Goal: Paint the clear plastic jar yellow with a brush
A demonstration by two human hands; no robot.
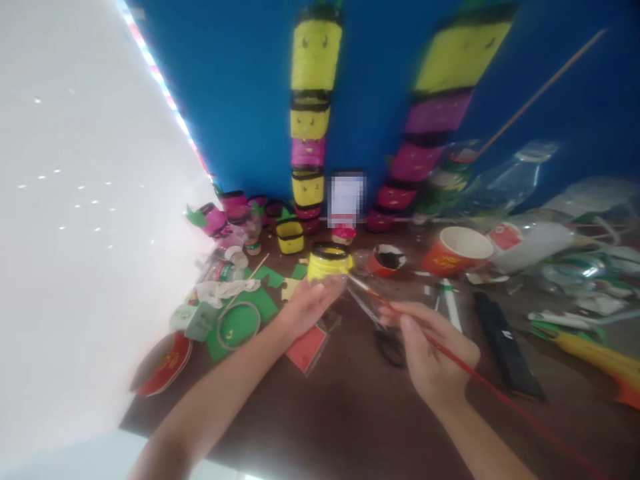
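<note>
yellow cup with a black rim point(327, 268): it stands upright on the dark brown table point(345, 427), mouth up, right at the end of the person's left hand point(315, 307). from where i stand, those fingers lie stretched across the near side of the cup, covering its lower part; it's too blurred to tell how tightly they hold it, or whether they only rest there.

the right hand point(437, 350) is closed, thumb and fingers pinching a red-handled paintbrush point(463, 365) partway along its handle. the cup sits ahead of that grip and to its left, apart from the hand itself, while the brush slants across the gap so its pale tip ends just by the cup's lower right side, near the left fingertips. i can't make out whether the bristles touch.

just right of the cup there's a small red paper cup point(385, 268) with something dark inside. scissors point(391, 348) lie between the two hands, partly beneath the line of the brush. a piece of red card point(306, 349) pokes out below the left hand, and green sheets point(220, 347) spread off to its left. a black case point(507, 347) lies beyond the right hand.
</note>
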